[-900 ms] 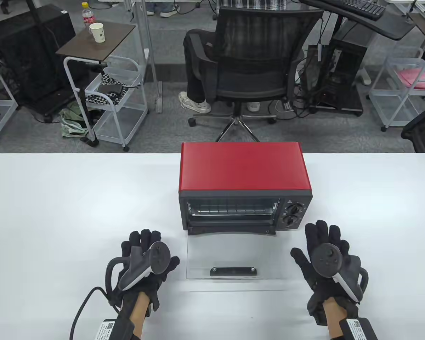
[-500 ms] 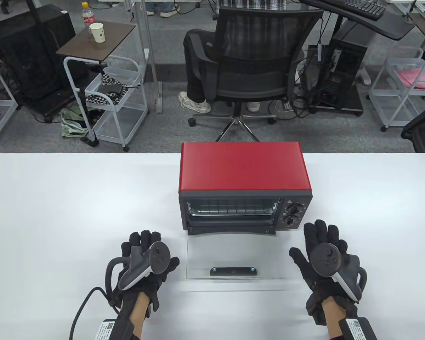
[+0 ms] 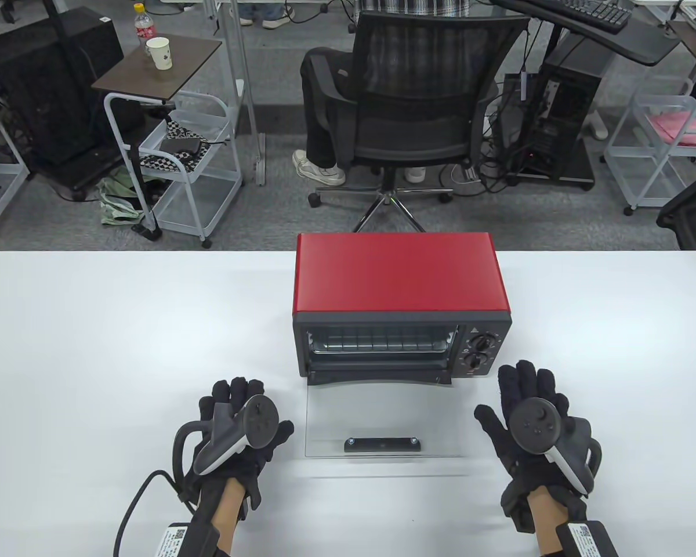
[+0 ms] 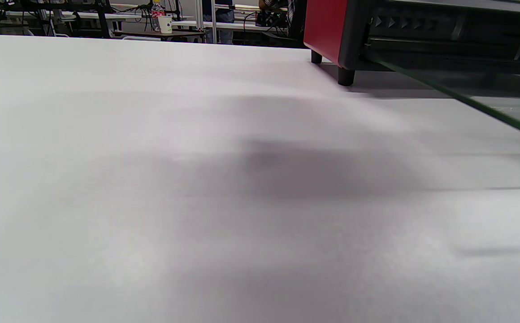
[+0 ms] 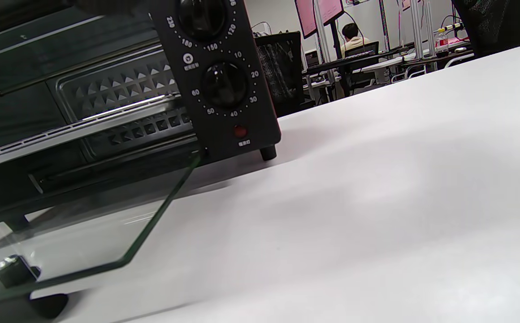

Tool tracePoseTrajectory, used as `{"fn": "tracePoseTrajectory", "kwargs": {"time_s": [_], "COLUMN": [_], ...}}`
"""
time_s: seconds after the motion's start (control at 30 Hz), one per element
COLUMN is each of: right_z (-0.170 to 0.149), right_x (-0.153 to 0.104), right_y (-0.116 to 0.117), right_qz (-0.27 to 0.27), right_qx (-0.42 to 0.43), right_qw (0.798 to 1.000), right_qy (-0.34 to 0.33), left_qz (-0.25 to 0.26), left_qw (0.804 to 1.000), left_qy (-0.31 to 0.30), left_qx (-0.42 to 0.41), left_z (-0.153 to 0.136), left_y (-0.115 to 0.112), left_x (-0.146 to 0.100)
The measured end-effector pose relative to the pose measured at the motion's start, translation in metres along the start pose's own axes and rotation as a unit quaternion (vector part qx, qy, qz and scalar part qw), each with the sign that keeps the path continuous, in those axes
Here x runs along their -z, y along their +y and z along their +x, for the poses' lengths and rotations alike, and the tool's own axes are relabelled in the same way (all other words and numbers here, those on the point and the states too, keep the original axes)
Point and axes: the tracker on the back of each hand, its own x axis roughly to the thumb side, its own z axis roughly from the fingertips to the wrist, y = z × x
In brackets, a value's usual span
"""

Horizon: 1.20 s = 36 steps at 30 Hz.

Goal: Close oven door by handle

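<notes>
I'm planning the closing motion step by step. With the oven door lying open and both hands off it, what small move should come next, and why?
Probably bring the right hand in toward the handle. The glass door lies folded down flat in front of the oven, the handle near its front edge. Both hands rest on the table beside the door, the left hand too, neither touching it, so nothing can lift until one reaches the handle.

1. A white table (image 4: 152, 202) fills most of the view, with a soft dark shadow across its middle.
2. At the upper right stands a corner of the oven (image 4: 331, 31), red on its side and black in front, on short black feet.
3. The glass oven door (image 4: 488, 101) slopes down from the oven toward the right edge, hanging open above the table.
4. Far behind, a paper cup (image 4: 166, 24) and a bottle (image 4: 156, 9) stand on a small side table.
</notes>
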Motion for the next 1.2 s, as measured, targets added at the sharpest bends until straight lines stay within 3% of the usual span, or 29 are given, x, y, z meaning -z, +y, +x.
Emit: {"fn": "tracePoseTrajectory", "kwargs": {"time_s": [0.57, 0.73, 0.87, 1.03, 1.13, 1.2], "right_z": [0.001, 0.003, 0.009, 0.029, 0.037, 0.038], "right_x": [0.000, 0.005, 0.005, -0.005, -0.011, -0.012], "right_y": [0.005, 0.023, 0.052, 0.085, 0.095, 0.096], "right_qz": [0.030, 0.126, 0.256, 0.365, 0.387, 0.382], "right_qx": [-0.025, -0.093, -0.163, -0.181, -0.236, -0.233], "right_qw": [0.999, 0.988, 0.953, 0.913, 0.891, 0.894], "right_qy": [0.007, 0.014, 0.013, -0.002, -0.014, -0.019], "left_qz": [-0.005, -0.010, -0.009, -0.009, -0.011, -0.012], "left_qw": [1.000, 1.000, 1.000, 1.000, 1.000, 1.000], "left_qy": [0.003, 0.004, 0.005, 0.004, 0.004, 0.005], "left_qx": [-0.002, -0.001, -0.007, -0.012, -0.014, -0.013], "left_z": [-0.001, -0.002, -0.003, -0.004, -0.004, -0.004], "left_y": [0.001, 0.001, 0.001, 0.002, 0.002, 0.002], "left_x": [-0.001, 0.000, -0.001, -0.001, 0.000, -0.001]}}
